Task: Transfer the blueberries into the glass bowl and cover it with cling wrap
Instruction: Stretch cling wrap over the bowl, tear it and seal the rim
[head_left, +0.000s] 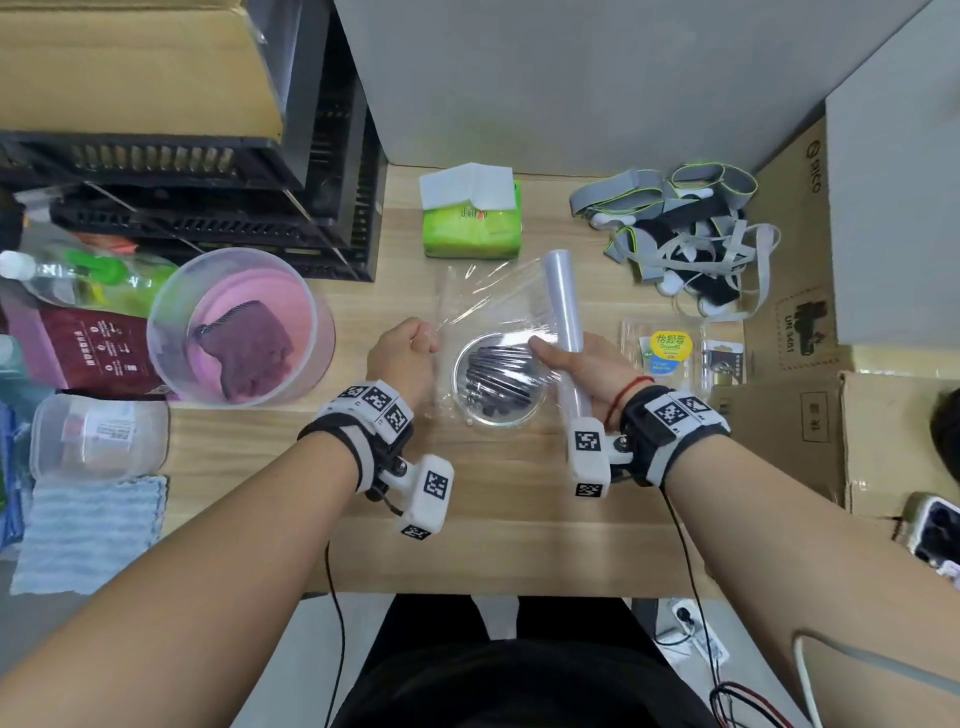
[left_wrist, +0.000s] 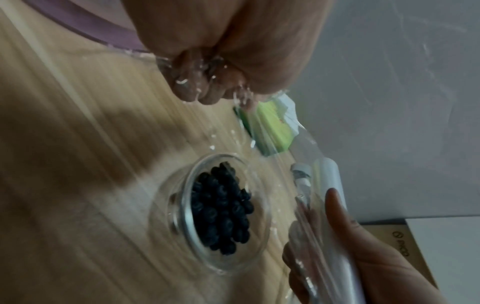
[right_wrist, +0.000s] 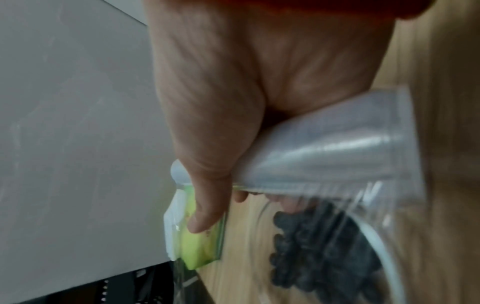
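A small glass bowl (head_left: 470, 413) (left_wrist: 257, 242) full of blueberries (head_left: 498, 382) (left_wrist: 221, 209) (right_wrist: 322, 251) sits on the wooden table between my hands. My right hand (head_left: 582, 364) (right_wrist: 233, 123) grips the cling wrap roll (head_left: 563, 312) (left_wrist: 335, 205) (right_wrist: 337, 156), held upright just right of the bowl. A sheet of cling wrap (head_left: 488, 301) stretches from the roll leftward above the bowl. My left hand (head_left: 410, 345) (left_wrist: 215, 67) is a fist pinching the sheet's free edge, left of the bowl.
A green tissue pack (head_left: 471, 223) lies behind the bowl. A large pink plastic tub (head_left: 166, 364) with a purple cloth stands left. An empty clear blueberry clamshell (head_left: 670, 353) lies right, grey straps (head_left: 685, 234) behind it. Black crates (head_left: 208, 197) back left, cardboard boxes (head_left: 789, 426) right.
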